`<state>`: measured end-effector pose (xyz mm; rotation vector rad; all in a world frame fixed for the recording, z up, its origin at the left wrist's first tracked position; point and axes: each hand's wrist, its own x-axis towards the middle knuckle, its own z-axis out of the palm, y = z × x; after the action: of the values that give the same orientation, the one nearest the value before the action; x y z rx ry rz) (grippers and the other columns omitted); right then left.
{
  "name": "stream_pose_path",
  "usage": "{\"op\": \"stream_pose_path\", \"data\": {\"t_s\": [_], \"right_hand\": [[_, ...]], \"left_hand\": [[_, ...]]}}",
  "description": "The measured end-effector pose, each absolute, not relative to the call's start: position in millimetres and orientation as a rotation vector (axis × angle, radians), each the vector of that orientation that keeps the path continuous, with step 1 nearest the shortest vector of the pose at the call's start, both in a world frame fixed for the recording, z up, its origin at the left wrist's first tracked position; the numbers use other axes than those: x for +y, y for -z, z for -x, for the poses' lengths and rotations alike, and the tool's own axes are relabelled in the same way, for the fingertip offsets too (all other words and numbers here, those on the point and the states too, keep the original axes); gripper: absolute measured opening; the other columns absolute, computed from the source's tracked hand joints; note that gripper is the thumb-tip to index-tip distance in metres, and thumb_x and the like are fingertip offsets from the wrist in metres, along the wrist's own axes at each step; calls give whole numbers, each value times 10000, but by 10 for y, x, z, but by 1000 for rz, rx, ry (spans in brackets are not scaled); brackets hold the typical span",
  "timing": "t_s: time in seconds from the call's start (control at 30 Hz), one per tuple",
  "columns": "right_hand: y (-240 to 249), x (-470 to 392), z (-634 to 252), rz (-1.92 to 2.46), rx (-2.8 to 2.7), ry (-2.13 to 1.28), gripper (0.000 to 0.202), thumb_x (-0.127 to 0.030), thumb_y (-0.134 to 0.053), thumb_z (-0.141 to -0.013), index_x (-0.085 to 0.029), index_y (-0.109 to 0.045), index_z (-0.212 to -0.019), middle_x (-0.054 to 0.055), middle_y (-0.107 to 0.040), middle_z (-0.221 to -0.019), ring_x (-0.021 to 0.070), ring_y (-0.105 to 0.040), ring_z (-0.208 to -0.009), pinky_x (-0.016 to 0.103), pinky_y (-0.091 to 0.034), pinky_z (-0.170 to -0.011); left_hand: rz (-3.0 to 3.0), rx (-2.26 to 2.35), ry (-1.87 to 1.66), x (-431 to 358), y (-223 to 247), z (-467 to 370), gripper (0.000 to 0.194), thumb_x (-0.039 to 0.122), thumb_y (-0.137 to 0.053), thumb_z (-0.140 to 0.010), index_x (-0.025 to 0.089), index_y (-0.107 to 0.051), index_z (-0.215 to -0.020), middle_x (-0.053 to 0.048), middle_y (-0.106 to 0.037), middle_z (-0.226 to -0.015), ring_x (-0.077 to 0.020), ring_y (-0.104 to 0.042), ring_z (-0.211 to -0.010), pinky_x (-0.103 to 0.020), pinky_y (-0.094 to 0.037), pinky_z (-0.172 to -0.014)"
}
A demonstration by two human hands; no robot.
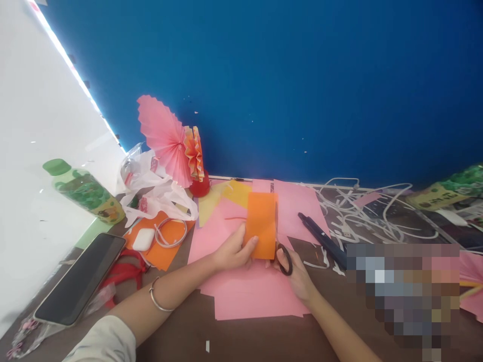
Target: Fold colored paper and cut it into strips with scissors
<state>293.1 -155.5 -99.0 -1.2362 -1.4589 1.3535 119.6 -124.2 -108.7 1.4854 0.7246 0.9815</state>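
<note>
the left hand (237, 252) pinches orange paper (261, 223); the right hand (300, 276) grips scissors (286, 273) (dark-handled) beside its edge.

The brown table (169, 337) is covered in the middle by sheets of pink paper (260, 296). Around these, orange paper (171, 254) is spread at nine o'clock, with a phone (81, 281) placed farther out; a plastic bag (173, 198) is seen at ten, white cables (349, 213) are tangled at two, and a white scrap (207, 346) is found at seven.

Craft desk (234, 342), home/ofc unclear, blue wall (264, 90), wht cables (346, 231), ppr fan (162, 130)
</note>
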Motion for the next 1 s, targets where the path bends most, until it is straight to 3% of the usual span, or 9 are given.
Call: {"op": "stream_pose_path", "data": {"t_s": [0.27,0.5,0.7,0.83,1.0], "right_hand": [[922,-1547,-2920,1242,-1500,-1330,432,-574,-403,-821,-188,-548,-694,18,-528,-624,141,-434,-547,264,-382,-541],[891,-1544,-2894,1244,-1540,-1445,463,-590,-430,-799,-185,-485,-582,3,-483,-539,134,-415,-534,261,-335,-530],[844,-1539,-2882,1239,-1527,-1442,434,-581,-477,-779,-178,-554,-636,12,-532,-571,156,-489,-573,272,-401,-556],[840,-1550,-2887,1220,-1495,-1429,410,-577,-500,-765,-193,-638,-802,46,-605,-657,225,-571,-728,320,-464,-663],[917,-1574,-2923,1250,-1458,-1390,395,-558,-513,-766,-212,-653,-898,55,-642,-740,248,-587,-840,345,-469,-769]], "left_hand": [[-1419,750,-1090,-1202,1019,-1147,383,446,-449,-846,147,-503,-1080,-101,-598,-1013,-214,-569,-927,-357,-447,-830],[-1147,821,-1203,-1057,903,-1085,434,527,-514,-771,120,-600,-896,-71,-640,-889,-206,-596,-835,-323,-468,-754],[-1111,838,-1163,-1062,993,-1153,414,525,-525,-763,116,-582,-794,-54,-631,-759,-158,-596,-671,-288,-493,-624],[-1232,867,-1124,-1090,1020,-1152,414,520,-492,-784,114,-571,-759,-57,-618,-742,-156,-590,-669,-270,-494,-604],[-1280,876,-1087,-1110,1040,-1140,405,511,-463,-804,124,-581,-795,-58,-622,-764,-160,-597,-682,-278,-504,-623]]}}
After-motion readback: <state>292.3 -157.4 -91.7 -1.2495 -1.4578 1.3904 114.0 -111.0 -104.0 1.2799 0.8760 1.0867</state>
